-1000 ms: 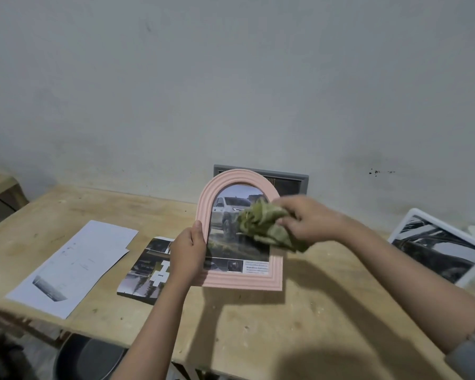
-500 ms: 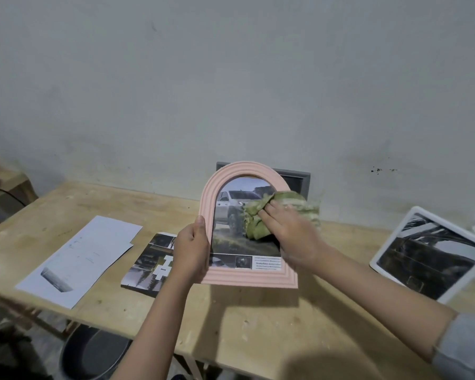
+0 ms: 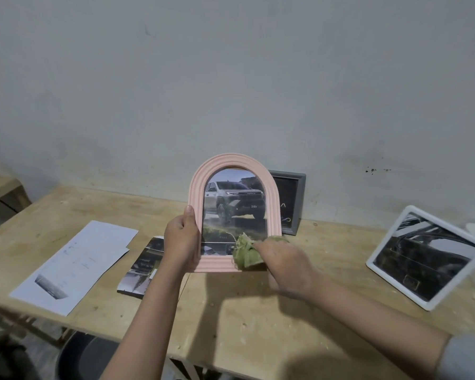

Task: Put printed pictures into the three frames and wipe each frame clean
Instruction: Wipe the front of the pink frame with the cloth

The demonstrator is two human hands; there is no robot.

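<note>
Left hand [image 3: 182, 239] is gripping the pink arched frame [image 3: 233, 163] by its left edge, holding it upright just above the counter [image 3: 258, 325], while the right hand [image 3: 288, 266] is clutching a crumpled green cloth [image 3: 244, 253] against the frame's lower right corner. That cloth is sitting lower than a moment ago: it was rubbing mid-glass over the truck, and now it is working along the bottom rim, so the wipe on this frame looks to be nearing its end. Ridged, matte bands are running round the arch; the printed picture [image 3: 235, 201] of a truck is showing glossy behind it. Behind, a grey frame [image 3: 296, 198] is leaning on the wall, and a white frame [image 3: 422, 256], smooth-edged and rectangular, is propped at the right, both already holding dark prints. Loose paper sheets [image 3: 77, 261] and a spare print [image 3: 146, 267] are lying flat on the raw, pale wood.
</note>
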